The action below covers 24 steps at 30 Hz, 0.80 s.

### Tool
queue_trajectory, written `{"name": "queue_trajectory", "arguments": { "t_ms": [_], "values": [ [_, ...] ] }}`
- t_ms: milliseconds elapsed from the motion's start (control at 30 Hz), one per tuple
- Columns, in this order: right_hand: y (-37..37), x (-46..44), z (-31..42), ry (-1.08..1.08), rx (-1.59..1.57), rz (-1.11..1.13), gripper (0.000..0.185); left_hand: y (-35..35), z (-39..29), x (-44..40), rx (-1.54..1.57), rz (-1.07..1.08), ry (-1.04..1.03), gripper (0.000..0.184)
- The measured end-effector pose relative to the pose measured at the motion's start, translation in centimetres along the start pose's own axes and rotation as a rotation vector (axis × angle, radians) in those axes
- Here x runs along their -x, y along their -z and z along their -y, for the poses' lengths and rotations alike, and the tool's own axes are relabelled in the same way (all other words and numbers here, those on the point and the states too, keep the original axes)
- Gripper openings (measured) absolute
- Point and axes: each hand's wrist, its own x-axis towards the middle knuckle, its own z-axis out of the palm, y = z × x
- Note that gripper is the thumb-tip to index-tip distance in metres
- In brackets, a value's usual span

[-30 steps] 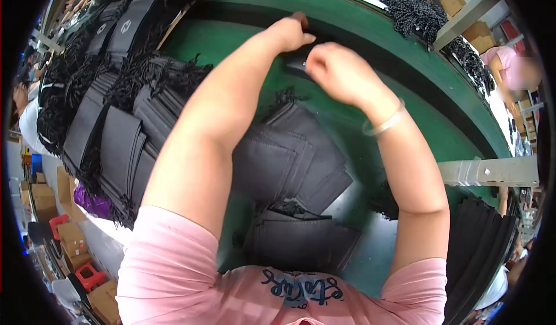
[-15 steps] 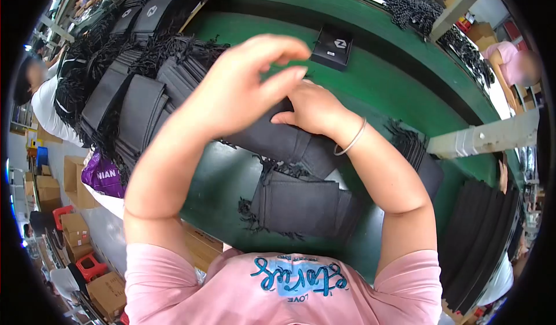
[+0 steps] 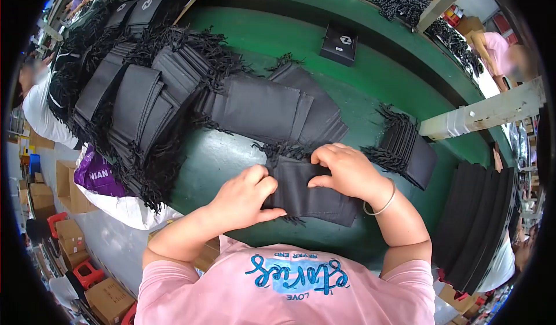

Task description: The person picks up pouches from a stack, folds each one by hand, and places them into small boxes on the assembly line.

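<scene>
In front of me lies a short pile of flat black drawstring pouches [image 3: 333,206], overlapping, with their knotted cords at the far and near sides. My left hand [image 3: 246,197] is at the pile's left edge, fingers curled against the top pouch and thumb along its near side. My right hand [image 3: 347,171], with a bangle on the wrist, grips the same pouch from above on its right part, fingers and thumb bent onto the fabric. Just beyond my hands is a longer fanned row of black pouches [image 3: 260,106]. The fingertips of both hands are partly hidden.
Large heaps of black pouches [image 3: 136,102] cover the left of the green table [image 3: 202,180]. A smaller stack [image 3: 405,145] lies right, near a metal post [image 3: 486,113]. A black box [image 3: 339,44] sits at the back. Dark fabric strips [image 3: 478,226] hang at right.
Both hands have come back from above the fanned row to the near pile and now grasp its top pouch. The fanned row is uncovered to view.
</scene>
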Motion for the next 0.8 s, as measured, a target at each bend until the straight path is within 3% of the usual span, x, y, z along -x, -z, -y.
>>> {"name": "queue_trajectory", "arguments": {
  "t_ms": [167, 333, 467, 533, 633, 800],
  "values": [
    [3.1, 1.1, 0.6, -0.033, 0.017, -0.034, 0.029, 1.5, -0.2, -2.0, -0.015, 0.045, -0.002, 0.047],
    [6.3, 1.2, 1.0, 0.098, -0.395, 0.233, 0.024, 2.5, -0.8, -3.6, 0.422, -0.204, -0.021, 0.038],
    [5.0, -0.3, 0.0, -0.239, -0.667, -0.053, 0.018, 2.9, -0.4, -6.0, 0.433, -0.190, -0.030, 0.030],
    [3.9, -1.4, -0.3, -0.236, -0.808, -0.140, 0.019, 2.9, -0.8, -8.1, 0.171, -0.296, -0.144, 0.020],
    [2.5, -2.8, -0.9, -0.241, -1.248, -0.378, 0.025, 2.2, -3.5, -9.3, -0.011, -0.337, -0.181, 0.027],
    [2.4, -2.6, -1.6, -0.124, -1.532, -0.493, 0.026, 0.7, -3.0, -11.2, -0.143, -0.446, -0.193, 0.029]
  ]
}}
